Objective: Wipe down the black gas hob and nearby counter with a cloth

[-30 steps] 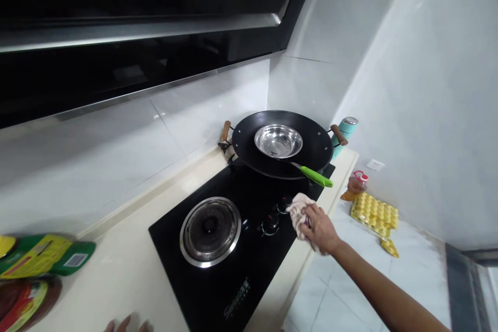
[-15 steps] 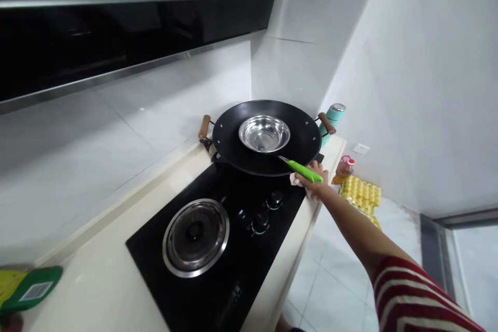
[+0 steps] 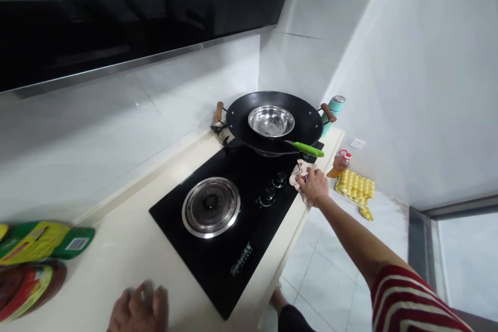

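Note:
My right hand (image 3: pixel 314 185) presses a crumpled pale cloth (image 3: pixel 300 172) against the front edge of the black cooktop (image 3: pixel 233 207), its fingers bent around the cloth. Just beyond it, a black wok (image 3: pixel 249 140) with wooden side handles stands on the far burner. Inside the wok sit a shiny metal bowl (image 3: pixel 271 122) and a utensil with a green handle (image 3: pixel 309 149); the handle sticks out over the rim. At the bottom edge, my left hand (image 3: pixel 138 311) is over the pale countertop, slightly blurred, fingers apart and holding nothing visible.
The near burner (image 3: pixel 211 207) and two control knobs (image 3: pixel 268 194) are on the cooktop. At left are a green-and-yellow package (image 3: pixel 42 241) and a red-lidded jar (image 3: pixel 29 288). A teal flask (image 3: pixel 333 109) stands behind the wok. Yellow egg trays (image 3: pixel 355 187) lie on the floor. A dark range hood (image 3: pixel 136 31) hangs above.
My right hand has drawn the cloth back from beneath the green handle, nearer along the cooktop's edge. My left hand has come into view at the bottom. The view has shifted.

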Demonstrator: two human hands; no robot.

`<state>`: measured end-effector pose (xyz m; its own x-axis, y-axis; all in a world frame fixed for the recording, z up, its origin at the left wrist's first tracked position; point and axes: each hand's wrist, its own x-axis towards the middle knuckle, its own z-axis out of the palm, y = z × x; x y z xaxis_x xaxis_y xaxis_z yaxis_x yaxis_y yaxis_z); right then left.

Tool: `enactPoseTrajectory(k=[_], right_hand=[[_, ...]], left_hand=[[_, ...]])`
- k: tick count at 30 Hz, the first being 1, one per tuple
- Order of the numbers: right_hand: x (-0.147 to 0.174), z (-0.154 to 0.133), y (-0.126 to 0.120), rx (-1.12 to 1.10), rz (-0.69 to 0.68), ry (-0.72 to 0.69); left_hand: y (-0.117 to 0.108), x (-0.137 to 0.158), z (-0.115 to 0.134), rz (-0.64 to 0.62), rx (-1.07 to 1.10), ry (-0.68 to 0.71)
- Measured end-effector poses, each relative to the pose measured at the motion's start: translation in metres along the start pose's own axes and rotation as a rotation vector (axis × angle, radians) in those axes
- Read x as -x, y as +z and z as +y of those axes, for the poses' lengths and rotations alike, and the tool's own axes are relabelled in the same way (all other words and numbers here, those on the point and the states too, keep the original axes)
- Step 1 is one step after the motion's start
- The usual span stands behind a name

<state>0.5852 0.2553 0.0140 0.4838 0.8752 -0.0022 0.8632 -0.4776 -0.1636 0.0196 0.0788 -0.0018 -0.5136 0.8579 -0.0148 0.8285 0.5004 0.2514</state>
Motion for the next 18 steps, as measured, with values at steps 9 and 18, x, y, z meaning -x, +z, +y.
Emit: enactPoseTrajectory(k=[9,18], right_hand=[[0.196,-0.072,0.018,0.037,-0.026,-0.255],[0.354,-0.122,0.046,-0.289,-0.092,-0.565]], left_hand=[[-0.001,0.007,0.004,0.051,0.052,0.054],[0.006,0.009,-0.002,0.129,-0.012,0.157]])
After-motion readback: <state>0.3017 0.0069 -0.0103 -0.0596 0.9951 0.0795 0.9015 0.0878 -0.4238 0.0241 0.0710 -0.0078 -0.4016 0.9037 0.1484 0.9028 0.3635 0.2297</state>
